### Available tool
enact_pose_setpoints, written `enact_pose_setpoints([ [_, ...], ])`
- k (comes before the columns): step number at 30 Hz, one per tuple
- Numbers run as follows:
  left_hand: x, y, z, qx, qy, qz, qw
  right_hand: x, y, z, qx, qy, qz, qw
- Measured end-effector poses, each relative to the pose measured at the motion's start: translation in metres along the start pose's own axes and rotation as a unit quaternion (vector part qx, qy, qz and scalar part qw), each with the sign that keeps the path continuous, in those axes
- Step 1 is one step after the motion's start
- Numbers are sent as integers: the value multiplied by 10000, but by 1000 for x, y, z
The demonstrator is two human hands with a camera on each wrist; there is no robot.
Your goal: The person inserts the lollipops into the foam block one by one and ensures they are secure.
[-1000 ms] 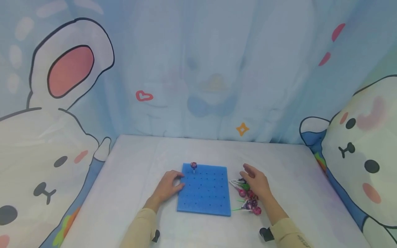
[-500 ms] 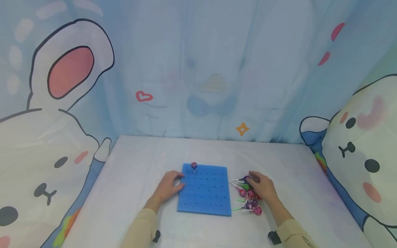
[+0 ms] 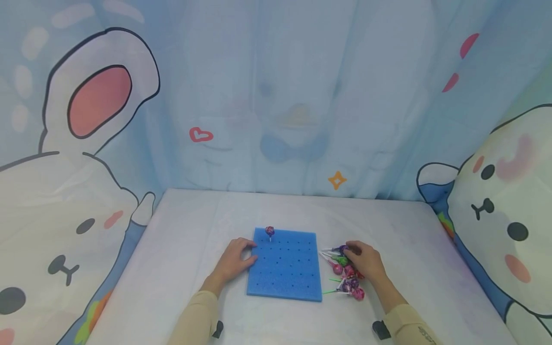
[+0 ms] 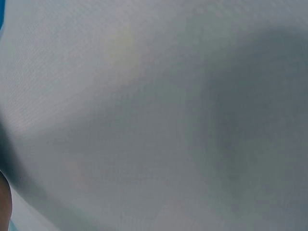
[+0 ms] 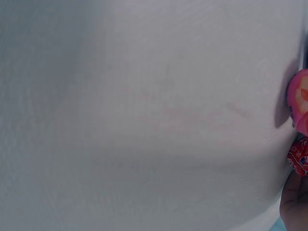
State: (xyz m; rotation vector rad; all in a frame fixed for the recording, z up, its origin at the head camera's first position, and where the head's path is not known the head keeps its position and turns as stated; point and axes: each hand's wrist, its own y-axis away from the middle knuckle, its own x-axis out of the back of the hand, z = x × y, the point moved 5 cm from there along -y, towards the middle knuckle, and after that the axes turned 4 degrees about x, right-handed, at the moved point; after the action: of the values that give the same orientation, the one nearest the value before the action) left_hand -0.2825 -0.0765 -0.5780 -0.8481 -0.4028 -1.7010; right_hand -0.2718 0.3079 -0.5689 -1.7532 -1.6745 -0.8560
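Observation:
In the head view a blue foam board (image 3: 283, 268) with rows of small holes lies on the table. One lollipop (image 3: 270, 231) stands upright in a hole near its far left corner. My left hand (image 3: 235, 258) rests at the board's left edge, thumb and fingers touching it. Right of the board lies a pile of wrapped lollipops (image 3: 348, 271), sticks mostly toward the board. At the pile's far end, my right hand (image 3: 366, 258) pinches the head of a purple lollipop (image 3: 342, 249); its fingertips are partly hidden. The right wrist view shows a pink lollipop (image 5: 301, 101) and a red one (image 5: 299, 158) beside the hand.
A white cloth covers the table (image 3: 207, 211). Behind it hangs a blue curtain (image 3: 297, 57) printed with cartoon animals. The left wrist view shows mostly cloth, with a sliver of a finger at its left edge.
My right hand has come down and slightly right onto the far end of the lollipop pile, its fingers closing on a purple lollipop. The left hand stays at the board.

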Motion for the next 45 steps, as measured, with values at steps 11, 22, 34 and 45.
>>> enact_pose_setpoints([
  [11,1,0,1,-21,-86,1,10000,0,-1,-1,7,4,12,10000],
  [22,1,0,2,-10,14,-6,10000,0,-8,1,-170,-171,525,9983],
  [34,1,0,1,21,-22,-30,10000,8,-13,-27,-285,-1681,991,9804],
  [45,0,1,1,136,-27,-35,9999,3,-18,-39,-429,-2547,1091,9599],
])
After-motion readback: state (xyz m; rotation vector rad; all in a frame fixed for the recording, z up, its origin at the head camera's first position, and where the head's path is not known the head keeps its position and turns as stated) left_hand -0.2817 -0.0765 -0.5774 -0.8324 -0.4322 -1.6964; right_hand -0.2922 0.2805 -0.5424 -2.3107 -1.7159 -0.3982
